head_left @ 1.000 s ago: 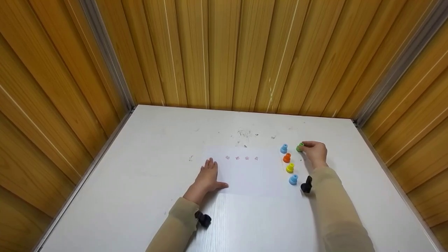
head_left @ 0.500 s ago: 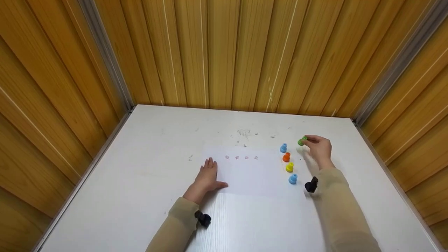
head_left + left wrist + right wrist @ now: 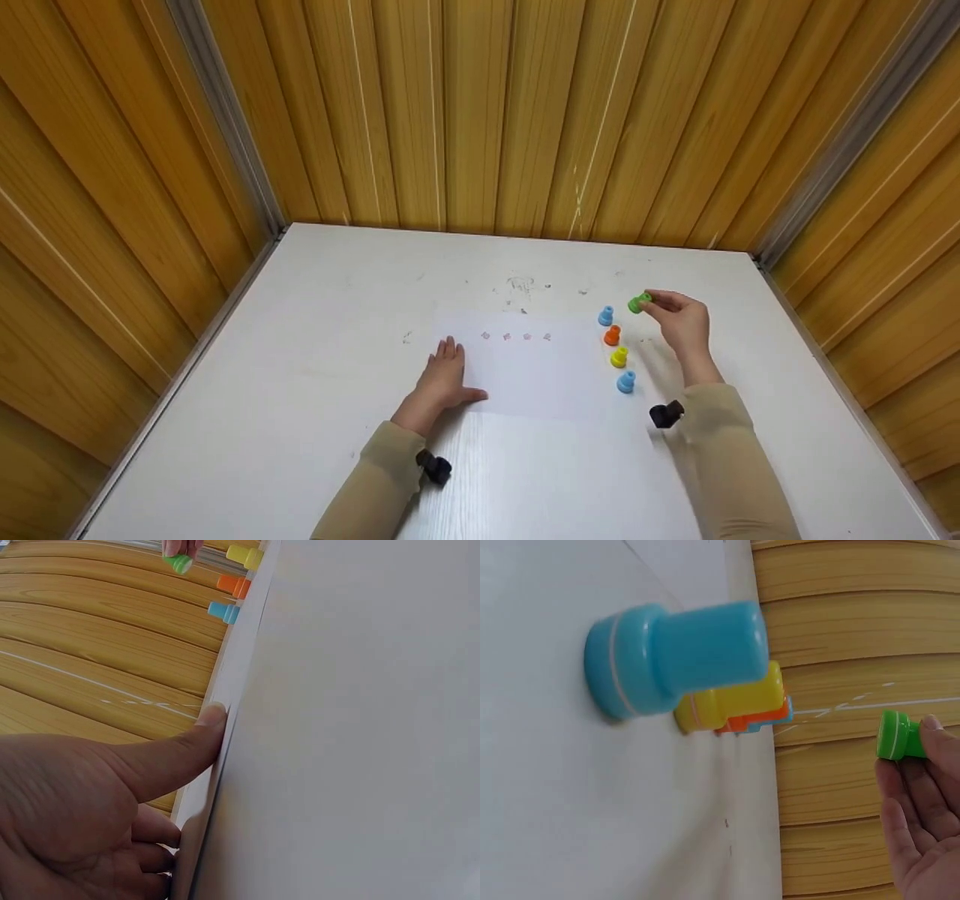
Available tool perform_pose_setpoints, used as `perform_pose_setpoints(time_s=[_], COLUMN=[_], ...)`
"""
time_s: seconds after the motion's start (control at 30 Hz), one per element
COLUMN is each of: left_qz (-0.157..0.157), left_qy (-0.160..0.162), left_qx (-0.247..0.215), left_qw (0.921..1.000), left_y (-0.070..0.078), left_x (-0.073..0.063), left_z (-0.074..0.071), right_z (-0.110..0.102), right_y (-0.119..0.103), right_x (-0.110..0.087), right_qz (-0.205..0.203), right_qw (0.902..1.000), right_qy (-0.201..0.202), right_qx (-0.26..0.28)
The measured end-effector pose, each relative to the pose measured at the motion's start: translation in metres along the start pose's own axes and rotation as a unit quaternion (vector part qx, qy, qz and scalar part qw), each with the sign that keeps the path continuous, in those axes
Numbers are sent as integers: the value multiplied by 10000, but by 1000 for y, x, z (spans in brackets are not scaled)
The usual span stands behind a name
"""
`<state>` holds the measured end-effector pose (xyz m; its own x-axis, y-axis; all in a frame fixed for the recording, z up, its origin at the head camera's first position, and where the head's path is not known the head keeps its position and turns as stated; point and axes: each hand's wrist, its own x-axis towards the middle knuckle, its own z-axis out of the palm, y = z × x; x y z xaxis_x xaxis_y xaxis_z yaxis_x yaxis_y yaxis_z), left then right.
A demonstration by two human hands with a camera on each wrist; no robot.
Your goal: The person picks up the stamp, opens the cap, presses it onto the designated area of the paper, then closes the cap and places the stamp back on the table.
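Observation:
My right hand [image 3: 684,321] pinches a small green stamp [image 3: 637,302] between thumb and fingers, held up off the table at the right. The right wrist view shows the stamp's wide end [image 3: 889,736] facing away from the palm. My left hand [image 3: 442,379] rests on the left edge of a white sheet of paper [image 3: 540,386], thumb spread and fingers straight. Several small reddish stamped marks [image 3: 506,337] run in a row across the paper's upper part. Beside the paper's right edge stand a blue stamp [image 3: 606,316], an orange stamp [image 3: 613,334], a yellow stamp [image 3: 619,356] and another blue stamp [image 3: 626,382].
The white table [image 3: 300,315] carries dark scuffs [image 3: 520,284] behind the paper. Wood-patterned panels [image 3: 480,112] enclose it at the back and both sides. Black wrist cameras [image 3: 433,466] sit on both sleeves.
My right hand has lifted the green stamp from the table, away from the row, then shifted it slightly left. My left hand has stayed in place on the paper.

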<state>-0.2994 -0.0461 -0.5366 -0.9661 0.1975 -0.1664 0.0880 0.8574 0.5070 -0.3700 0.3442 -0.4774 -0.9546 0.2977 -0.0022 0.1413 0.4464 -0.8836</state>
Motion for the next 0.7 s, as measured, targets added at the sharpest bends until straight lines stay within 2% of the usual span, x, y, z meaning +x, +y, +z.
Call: perform_pose_setpoints(time_s=[0.3, 0.7], left_qz=[-32, -171], left_qy=[55, 70], left_qx=[-33, -115], left_qw=[10000, 9998], left_y=[1, 2], left_x=[-2, 0], left_z=[0, 0], right_z=[19, 72], right_y=[-14, -14], right_x=[-35, -65], right_qz=[-434, -935], right_qw=[9985, 9886], right_qy=[-261, -693], right_qx=[205, 951])
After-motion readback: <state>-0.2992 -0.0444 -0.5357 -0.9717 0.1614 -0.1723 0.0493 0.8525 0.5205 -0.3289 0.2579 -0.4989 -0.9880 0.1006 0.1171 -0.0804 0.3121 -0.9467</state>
